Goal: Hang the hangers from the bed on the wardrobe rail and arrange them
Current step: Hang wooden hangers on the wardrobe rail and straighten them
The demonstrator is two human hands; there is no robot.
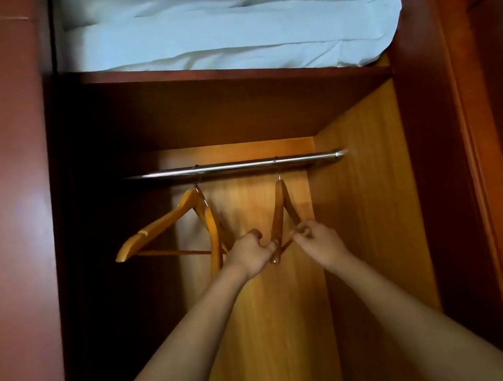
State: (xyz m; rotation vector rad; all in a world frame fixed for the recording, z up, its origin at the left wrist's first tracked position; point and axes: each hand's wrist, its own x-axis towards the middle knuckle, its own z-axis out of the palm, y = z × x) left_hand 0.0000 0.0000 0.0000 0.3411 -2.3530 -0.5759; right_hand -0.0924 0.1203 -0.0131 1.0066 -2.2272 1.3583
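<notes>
Near the right end of the wardrobe rail (pixel 240 167), left hand (pixel 249 252) and right hand (pixel 319 239) each pinch a lower end of one hooked wooden hanger (pixel 277 212), turned nearly edge-on, long axis toward the person. Leftward at mid-rail, other hangers (pixel 163 220) hang skewed, nearer left hand.

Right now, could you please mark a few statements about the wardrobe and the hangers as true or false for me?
1. The left hand and the right hand both hold the right-side hanger. True.
2. That hanger is off the rail. False: its hook sits over the rail.
3. White bedding lies on the shelf above the rail. True.
4. Nothing else hangs on the rail. False: other wooden hangers hang further left.
</notes>
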